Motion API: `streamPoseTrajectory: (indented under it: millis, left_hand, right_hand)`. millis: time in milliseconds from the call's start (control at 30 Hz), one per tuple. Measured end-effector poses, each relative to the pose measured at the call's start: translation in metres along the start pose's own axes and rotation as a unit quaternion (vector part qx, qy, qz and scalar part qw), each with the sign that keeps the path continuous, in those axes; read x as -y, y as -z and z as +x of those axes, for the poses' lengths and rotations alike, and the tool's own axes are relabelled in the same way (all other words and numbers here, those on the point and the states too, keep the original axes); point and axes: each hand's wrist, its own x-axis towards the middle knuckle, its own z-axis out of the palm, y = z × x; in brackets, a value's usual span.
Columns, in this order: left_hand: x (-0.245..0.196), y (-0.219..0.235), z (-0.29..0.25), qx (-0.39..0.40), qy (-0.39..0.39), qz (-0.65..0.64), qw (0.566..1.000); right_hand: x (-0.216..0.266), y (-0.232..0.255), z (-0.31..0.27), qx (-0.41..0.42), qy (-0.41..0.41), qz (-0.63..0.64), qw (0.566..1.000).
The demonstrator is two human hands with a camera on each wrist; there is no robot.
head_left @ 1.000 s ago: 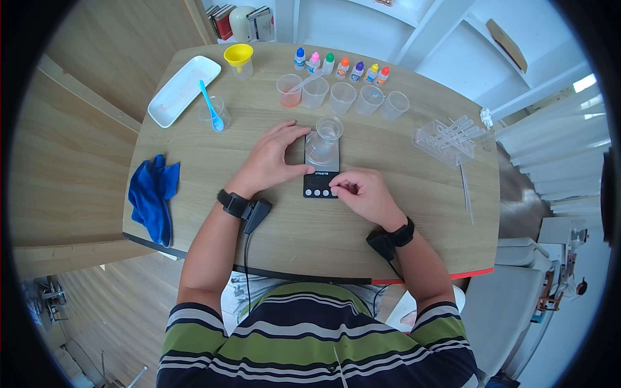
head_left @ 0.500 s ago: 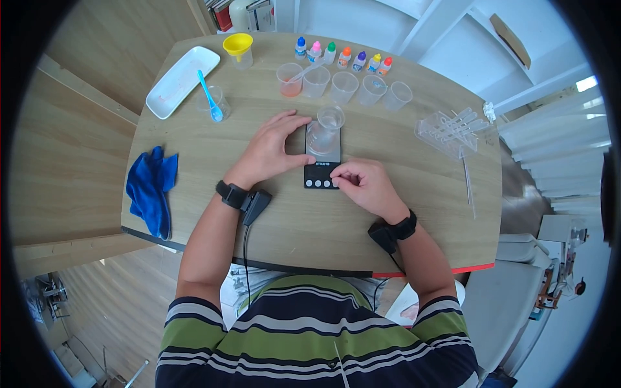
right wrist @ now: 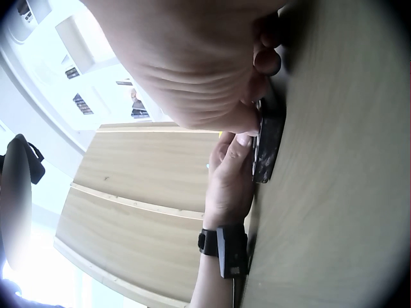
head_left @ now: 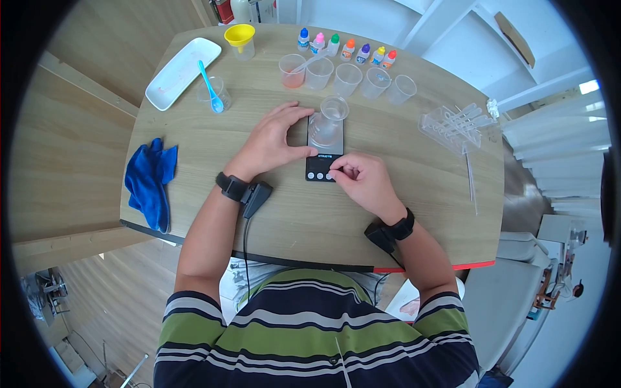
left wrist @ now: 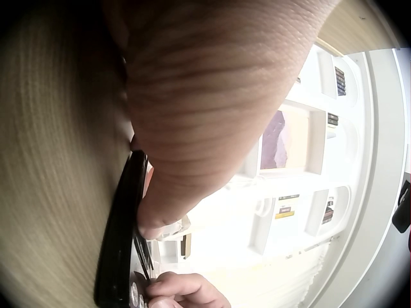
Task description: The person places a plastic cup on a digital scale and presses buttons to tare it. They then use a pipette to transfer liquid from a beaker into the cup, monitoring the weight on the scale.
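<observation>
Hardly anything on the bench [head_left: 291, 226] has shifted in the past second; the head view has tipped so everything sits higher, while the right hand [head_left: 367, 182] and left hand [head_left: 270, 143] keep their places at the small scale [head_left: 315, 167]. Its long axis runs from 6 to 12 o'clock, buttons [head_left: 320, 176] toward the person at 6. Nearest, at its 5 o'clock corner, the right hand's fingers are curled in, tips at the buttons, gripping nothing I can see. Pale lettering [head_left: 325, 156] crosses the scale's middle, too small for me to read. At 9 o'clock the left hand is spread wide, holding nothing, thumb on the scale. Beyond, a clear vessel [head_left: 325, 134] stands upright on it. Farther, clear cups [head_left: 347, 81] fan from 11 to 2, then dropper bottles [head_left: 348, 50], their labels illegible from here.
</observation>
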Motion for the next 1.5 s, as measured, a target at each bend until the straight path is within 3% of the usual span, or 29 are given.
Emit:
streamPoseTrajectory:
  millis: [433, 1500]
  left_hand:
    - [0.0006, -0.0016, -0.0006, -0.023, -0.005, -0.007, 1.0]
    - [-0.0011, 0.0004, -0.0008, -0.003, -0.003, -0.003, 1.0]
  right_hand:
    - [0.0049, -0.0029, 0.0009, -0.005, -0.046, -0.016, 0.999]
    - [0.004, -0.0049, 0.0011, -0.025, -0.016, -0.039, 0.999]
